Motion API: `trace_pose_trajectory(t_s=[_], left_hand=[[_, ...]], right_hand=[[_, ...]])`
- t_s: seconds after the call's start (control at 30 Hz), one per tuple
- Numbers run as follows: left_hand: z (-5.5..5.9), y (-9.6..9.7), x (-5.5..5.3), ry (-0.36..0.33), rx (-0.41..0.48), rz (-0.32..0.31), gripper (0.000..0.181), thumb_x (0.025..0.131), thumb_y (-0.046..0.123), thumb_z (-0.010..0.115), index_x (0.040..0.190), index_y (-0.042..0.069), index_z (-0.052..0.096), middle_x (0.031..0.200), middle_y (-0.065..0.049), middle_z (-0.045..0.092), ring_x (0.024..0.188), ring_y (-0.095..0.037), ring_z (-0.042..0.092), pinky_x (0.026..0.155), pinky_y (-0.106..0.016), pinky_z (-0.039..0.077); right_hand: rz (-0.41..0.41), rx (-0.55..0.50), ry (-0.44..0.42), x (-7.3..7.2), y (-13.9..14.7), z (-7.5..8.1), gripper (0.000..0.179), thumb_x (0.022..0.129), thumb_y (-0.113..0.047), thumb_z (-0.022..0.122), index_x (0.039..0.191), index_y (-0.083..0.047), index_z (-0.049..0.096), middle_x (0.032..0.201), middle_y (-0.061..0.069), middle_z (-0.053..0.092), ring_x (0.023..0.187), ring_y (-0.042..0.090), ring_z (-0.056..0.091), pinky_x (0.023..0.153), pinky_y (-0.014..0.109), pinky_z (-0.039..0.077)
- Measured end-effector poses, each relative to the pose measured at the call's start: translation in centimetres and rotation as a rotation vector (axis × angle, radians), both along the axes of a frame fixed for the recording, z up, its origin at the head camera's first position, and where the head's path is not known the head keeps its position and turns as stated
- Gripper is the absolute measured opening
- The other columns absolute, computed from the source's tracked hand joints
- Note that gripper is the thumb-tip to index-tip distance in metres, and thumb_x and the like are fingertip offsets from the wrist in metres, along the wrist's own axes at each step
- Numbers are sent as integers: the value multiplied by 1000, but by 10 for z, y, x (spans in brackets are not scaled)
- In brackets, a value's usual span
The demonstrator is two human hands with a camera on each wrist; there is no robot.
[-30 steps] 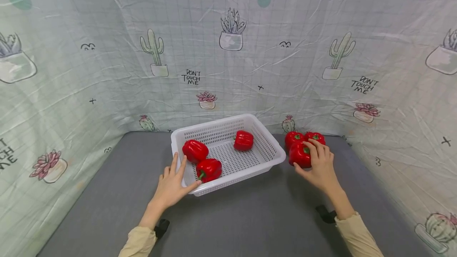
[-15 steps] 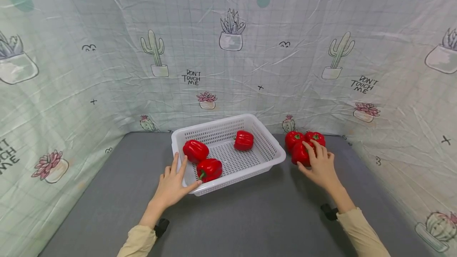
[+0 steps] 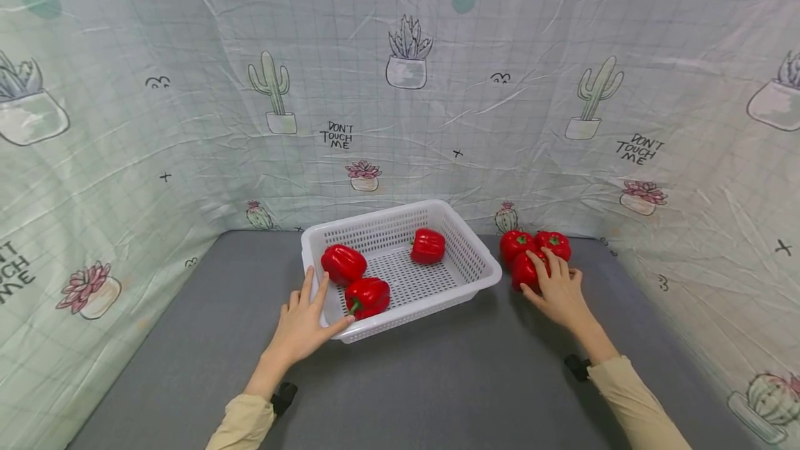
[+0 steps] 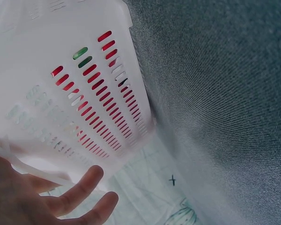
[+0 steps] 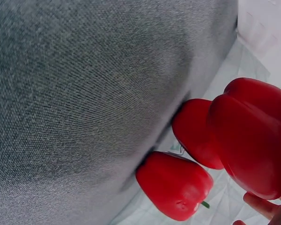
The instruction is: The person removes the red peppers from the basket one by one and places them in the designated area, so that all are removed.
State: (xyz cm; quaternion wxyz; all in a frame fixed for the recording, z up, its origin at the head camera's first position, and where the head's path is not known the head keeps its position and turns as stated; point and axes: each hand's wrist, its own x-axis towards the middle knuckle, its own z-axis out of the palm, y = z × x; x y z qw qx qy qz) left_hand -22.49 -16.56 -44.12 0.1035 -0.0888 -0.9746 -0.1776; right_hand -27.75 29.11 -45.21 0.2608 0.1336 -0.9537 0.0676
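Note:
In the head view my left hand (image 3: 301, 327) rests at the near left corner of a white perforated plastic basket (image 3: 462, 292), fingers straight and spread along the rim. Seen from the left wrist, its fingers (image 4: 79, 190) lie beside the slotted basket wall (image 4: 33, 61). Three red bell peppers lie inside: one far left (image 3: 344, 264), one near left (image 3: 367, 297), one at the right (image 3: 428, 246). My right hand (image 3: 562, 295) grips another red bell pepper (image 5: 253, 136) with thumb and fingertips, right of the basket. This pepper stands off the cloth in the right wrist view.
Two more red bell peppers, the left one (image 3: 515, 244) and the right one (image 3: 555, 244), stand just behind the gripped one. Grey cloth (image 3: 431, 387) covers the table. A cactus-print curtain (image 3: 406, 130) hangs round the back and sides.
My right hand and the bell pepper in it have shifted slightly to the right, closer to the two peppers behind. The left hand and the basket stay where they were.

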Motion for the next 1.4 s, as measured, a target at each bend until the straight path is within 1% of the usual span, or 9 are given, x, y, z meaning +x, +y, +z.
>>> trace_pose_trajectory(t_s=[0.2, 0.33, 0.67, 0.8, 1.1, 1.4], left_hand=[[0, 0, -1, -4, 5, 0, 93, 71, 60, 58, 141, 8, 24, 148, -19, 12, 110, -38, 39, 82, -57, 39], [-1, 0, -1, -10, 5, 3, 94, 71, 60, 58, 141, 8, 23, 149, -18, 12, 110, -37, 39, 81, -56, 40], [-1, 1, 0, 2, 3, 6, 93, 71, 59, 59, 141, 8, 25, 148, -19, 14, 109, -37, 40, 81, -57, 40], [-1, 1, 0, 4, 2, 6, 93, 71, 59, 59, 141, 8, 25, 148, -19, 14, 109, -37, 40, 81, -57, 40], [-1, 1, 0, -4, 5, 10, 93, 71, 58, 59, 141, 8, 25, 148, -19, 14, 110, -38, 40, 82, -58, 39], [-1, 1, 0, -6, 12, 10, 93, 71, 58, 59, 141, 8, 25, 148, -19, 14, 109, -37, 40, 81, -57, 40]], right_hand=[[-12, 35, -15, -4, 0, -4, 66, 73, -31, 68, 127, -7, 39, 123, 26, 38, 109, 41, 35, 77, 60, 28], [-13, 46, -26, -6, 1, -7, 66, 73, -32, 68, 127, -7, 39, 123, 26, 38, 107, 41, 36, 76, 60, 28], [-21, 48, -126, -9, 1, -12, 65, 74, -31, 68, 128, -7, 38, 125, 26, 37, 110, 42, 34, 80, 63, 24], [-31, 53, -152, -10, 1, -13, 66, 74, -31, 68, 128, -8, 37, 126, 26, 36, 111, 41, 33, 82, 64, 24], [-35, 54, -169, -12, 1, -12, 65, 75, -31, 67, 128, -9, 38, 127, 26, 35, 113, 41, 33, 81, 66, 23], [-34, 59, -178, -13, 3, -10, 66, 75, -33, 66, 130, -11, 37, 128, 25, 34, 114, 41, 32, 81, 66, 23]])
